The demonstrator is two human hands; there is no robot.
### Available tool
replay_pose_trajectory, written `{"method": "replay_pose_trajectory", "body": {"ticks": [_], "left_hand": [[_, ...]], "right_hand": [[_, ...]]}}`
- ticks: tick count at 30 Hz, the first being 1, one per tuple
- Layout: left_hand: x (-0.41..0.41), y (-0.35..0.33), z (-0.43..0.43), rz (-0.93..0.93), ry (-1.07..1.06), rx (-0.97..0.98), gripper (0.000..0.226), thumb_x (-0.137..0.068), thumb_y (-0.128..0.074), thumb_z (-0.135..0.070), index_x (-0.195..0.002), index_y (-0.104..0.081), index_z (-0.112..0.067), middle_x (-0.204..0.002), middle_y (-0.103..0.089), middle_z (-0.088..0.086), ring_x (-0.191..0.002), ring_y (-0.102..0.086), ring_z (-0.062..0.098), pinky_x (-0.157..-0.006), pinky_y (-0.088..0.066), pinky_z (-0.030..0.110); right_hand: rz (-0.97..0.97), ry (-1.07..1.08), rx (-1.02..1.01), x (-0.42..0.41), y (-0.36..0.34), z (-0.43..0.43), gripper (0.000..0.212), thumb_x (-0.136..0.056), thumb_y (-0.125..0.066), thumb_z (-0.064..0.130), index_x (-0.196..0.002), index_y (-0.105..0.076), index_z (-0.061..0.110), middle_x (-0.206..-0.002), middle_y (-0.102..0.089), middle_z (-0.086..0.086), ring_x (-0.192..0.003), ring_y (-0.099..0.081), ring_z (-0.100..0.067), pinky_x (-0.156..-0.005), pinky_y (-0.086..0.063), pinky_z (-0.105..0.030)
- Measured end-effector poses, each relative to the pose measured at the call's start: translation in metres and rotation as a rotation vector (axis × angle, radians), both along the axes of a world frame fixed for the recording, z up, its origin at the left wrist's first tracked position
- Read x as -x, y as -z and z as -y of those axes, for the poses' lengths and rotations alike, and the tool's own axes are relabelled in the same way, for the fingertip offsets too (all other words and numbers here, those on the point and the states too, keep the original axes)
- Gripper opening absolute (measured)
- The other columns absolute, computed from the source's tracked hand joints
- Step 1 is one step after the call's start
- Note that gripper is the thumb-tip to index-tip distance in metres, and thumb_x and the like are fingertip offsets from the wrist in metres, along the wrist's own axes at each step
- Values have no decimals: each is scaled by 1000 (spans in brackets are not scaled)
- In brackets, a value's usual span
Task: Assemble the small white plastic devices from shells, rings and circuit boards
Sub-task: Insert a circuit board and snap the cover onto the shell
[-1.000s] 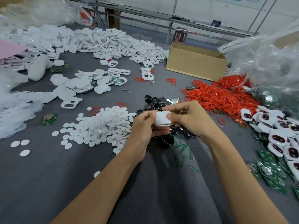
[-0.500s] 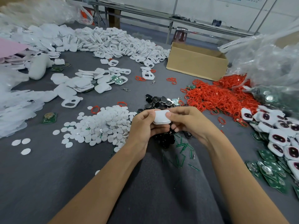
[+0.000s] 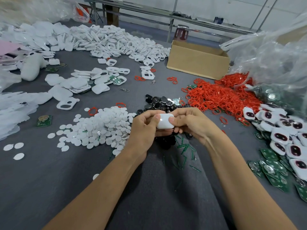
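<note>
A small white rounded plastic shell (image 3: 165, 121) is held up between both hands, just above a pile of glossy black oval pieces (image 3: 159, 102) on the grey cloth-covered table (image 3: 49, 180). It is gripped by the left hand (image 3: 144, 128), with the thumb laid on its left edge and the fingers curled beneath. It is also pinched by the right hand (image 3: 191, 123), with the thumb pressed on its right edge and the fingers wrapped over its far side (its underside is hidden). A heap of flat white round discs (image 3: 103, 127) is seen just left of the hands, and a heap of thin red plastic rings (image 3: 221, 97) beyond them to the right. White shells with dark oval windows (image 3: 282, 130) and green circuit boards (image 3: 272, 170) are piled at the right edge. An open brown cardboard box (image 3: 197, 62) is set well behind.
</note>
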State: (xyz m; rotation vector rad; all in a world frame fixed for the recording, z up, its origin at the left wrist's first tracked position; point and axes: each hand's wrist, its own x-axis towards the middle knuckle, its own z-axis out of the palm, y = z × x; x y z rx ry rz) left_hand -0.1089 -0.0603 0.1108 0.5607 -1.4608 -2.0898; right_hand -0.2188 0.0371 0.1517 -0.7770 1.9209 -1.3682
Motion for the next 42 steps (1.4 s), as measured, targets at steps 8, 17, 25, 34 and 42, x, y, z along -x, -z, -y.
{"method": "replay_pose_trajectory", "body": {"ticks": [8,17,25,34,42], "left_hand": [[1,1,-2,-35,-60,20,16,-97,-54,-1,-103,-67,-9,-100,-73,13,-77,-73,24,-72,-61,30],[0,-1,-1,-145,-73,12,15,-96,-59,-15,-104,-71,-11,-89,-76,9,-81,-74,25,-69,-59,26],[-1,-3,-1,-201,-117,53,17,-93,-61,-6,-93,-74,-17,-84,-76,-4,-81,-72,11,-69,-57,20],[2,0,-2,-151,-288,151,13,-92,-64,-9,-92,-75,-15,-84,-75,0,-69,-72,17,-60,-59,26],[4,1,-1,-72,-96,47,19,-98,-54,-7,-100,-69,-18,-82,-76,6,-75,-74,20,-64,-57,21]], "right_hand": [[-124,40,111,-4,3,4,18,-83,-66,-3,-93,-74,11,-67,-65,-17,-51,-53,-11,-44,-38,-17],[-105,-23,255,-3,-5,0,23,-83,-66,-6,-100,-72,8,-67,-69,-6,-58,-63,-12,-58,-54,-18],[-151,29,308,-10,-5,4,10,-85,-63,-4,-87,-70,3,-55,-61,-3,-47,-55,-11,-47,-46,-18],[-340,180,250,-22,7,18,16,-89,-64,5,-74,-67,13,-48,-48,7,-45,-41,-6,-49,-36,-16],[-255,186,120,-13,8,15,24,-96,-56,18,-72,-63,17,-53,-52,0,-48,-47,-12,-51,-41,-26]]}}
